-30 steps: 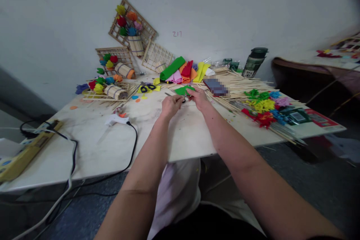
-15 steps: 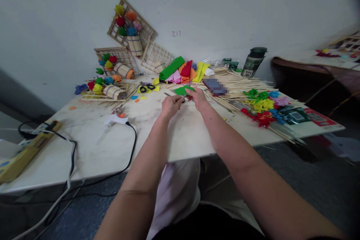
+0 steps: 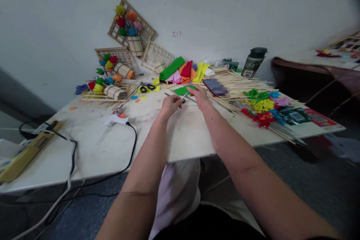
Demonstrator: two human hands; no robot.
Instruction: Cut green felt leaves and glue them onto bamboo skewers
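My left hand (image 3: 171, 105) is closed on a small pair of scissors (image 3: 184, 96), whose pale metal blades point up and right toward the green sheet. Between the fingers and thumb of my right hand (image 3: 200, 95) is the right edge of a flat green sheet, felt or crepe paper (image 3: 180, 90). The blade tips are close to its lower edge; whether they touch it I cannot tell. Under both hands a thin grey strip (image 3: 191, 99) lies on the table, partly hidden. A phone (image 3: 215, 87) rests just beyond my right hand.
Behind are rolled coloured sheets (image 3: 172, 68) and black-handled scissors (image 3: 147, 88). Thin sticks (image 3: 239, 82) spread to the right, near bunched coloured flowers (image 3: 261, 105) and a dark bottle (image 3: 254, 62). At left lie a white glue gun (image 3: 116, 120), its cord, and a power strip (image 3: 30, 150).
The scissor blades now show more clearly, angled up from my left hand. My right hand has shifted slightly up and right, and more of the grey strip shows.
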